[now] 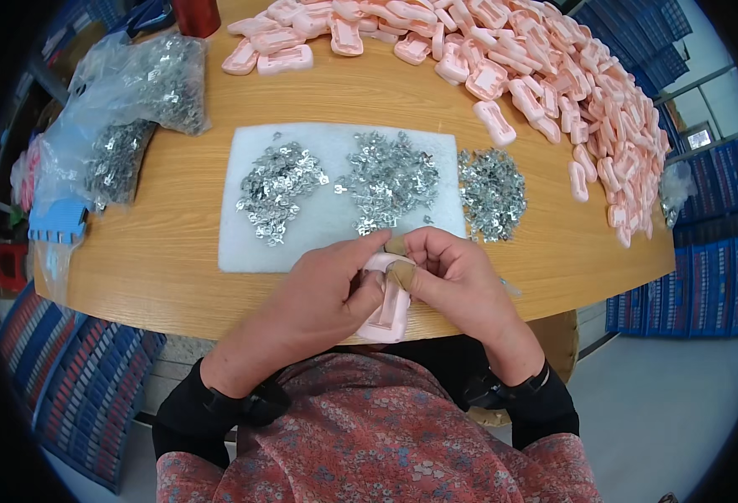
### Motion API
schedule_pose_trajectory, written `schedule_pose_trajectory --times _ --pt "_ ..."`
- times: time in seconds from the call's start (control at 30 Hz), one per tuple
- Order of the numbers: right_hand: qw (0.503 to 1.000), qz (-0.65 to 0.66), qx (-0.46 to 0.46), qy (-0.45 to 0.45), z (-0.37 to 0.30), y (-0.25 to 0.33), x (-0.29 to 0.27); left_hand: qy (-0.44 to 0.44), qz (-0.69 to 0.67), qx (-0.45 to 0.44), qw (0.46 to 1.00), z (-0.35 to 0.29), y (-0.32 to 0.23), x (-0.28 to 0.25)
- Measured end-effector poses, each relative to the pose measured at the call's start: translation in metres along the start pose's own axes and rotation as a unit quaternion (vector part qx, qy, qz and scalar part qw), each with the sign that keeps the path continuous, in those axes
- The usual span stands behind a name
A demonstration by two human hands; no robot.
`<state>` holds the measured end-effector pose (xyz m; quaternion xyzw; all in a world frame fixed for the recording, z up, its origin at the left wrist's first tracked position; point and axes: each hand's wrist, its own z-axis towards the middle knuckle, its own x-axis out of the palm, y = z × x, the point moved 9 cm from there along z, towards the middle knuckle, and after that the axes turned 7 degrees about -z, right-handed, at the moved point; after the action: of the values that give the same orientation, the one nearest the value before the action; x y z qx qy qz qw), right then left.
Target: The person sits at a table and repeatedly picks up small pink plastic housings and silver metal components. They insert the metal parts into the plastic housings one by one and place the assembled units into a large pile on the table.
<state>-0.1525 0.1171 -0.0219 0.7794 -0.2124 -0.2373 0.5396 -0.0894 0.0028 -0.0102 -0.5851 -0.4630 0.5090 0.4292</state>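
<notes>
Both hands meet at the table's near edge over a pink plastic housing (395,310), a long rounded shell with a rectangular recess. My left hand (328,281) grips its left side, thumb bent over the top end. From the right, my right hand (457,281) pinches at that same top end; tan coverings wrap its thumb and forefinger tips. Any small part between those fingertips is hidden. Just beyond the hands, a white foam sheet (335,135) carries a left pile of small metal clips (277,189) and another pile of metal pieces (392,178).
A third heap of metal pieces (493,194) lies right of the foam. Many pink housings (545,75) cover the table's far and right sides. Clear bags of metal parts (168,84) stand at left, near a blue comb-edged piece (57,220) and a red container (195,15).
</notes>
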Motion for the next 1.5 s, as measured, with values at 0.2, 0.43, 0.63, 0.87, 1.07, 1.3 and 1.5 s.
schedule_pose_trajectory --times 0.2,0.43,0.63,0.87,1.07,1.3,1.5 --pt "0.992 0.096 -0.048 -0.073 -0.008 0.016 -0.01 -0.021 -0.17 -0.003 0.985 0.003 0.016 0.003" --pt "0.994 0.026 -0.089 -0.065 -0.003 0.012 -0.01 0.088 -0.588 -0.116 0.796 -0.003 0.031 0.02" --pt "0.992 -0.029 -0.106 -0.055 0.001 0.016 -0.006 0.119 -0.593 -0.137 0.784 -0.006 0.025 0.03" --pt "0.988 -0.103 -0.1 -0.063 -0.004 0.018 -0.015 0.155 -0.644 -0.149 0.734 -0.01 0.02 0.037" --pt "0.965 -0.11 -0.191 -0.139 -0.037 0.039 -0.014 -0.02 -0.514 -0.102 0.852 0.009 0.021 0.021" --pt "0.968 -0.062 -0.221 -0.099 -0.055 0.026 -0.02 -0.063 -0.502 -0.059 0.861 0.006 0.017 0.022" --pt "0.958 -0.136 -0.208 -0.142 -0.061 0.019 -0.035 -0.066 -0.316 0.007 0.946 0.003 0.003 0.014"
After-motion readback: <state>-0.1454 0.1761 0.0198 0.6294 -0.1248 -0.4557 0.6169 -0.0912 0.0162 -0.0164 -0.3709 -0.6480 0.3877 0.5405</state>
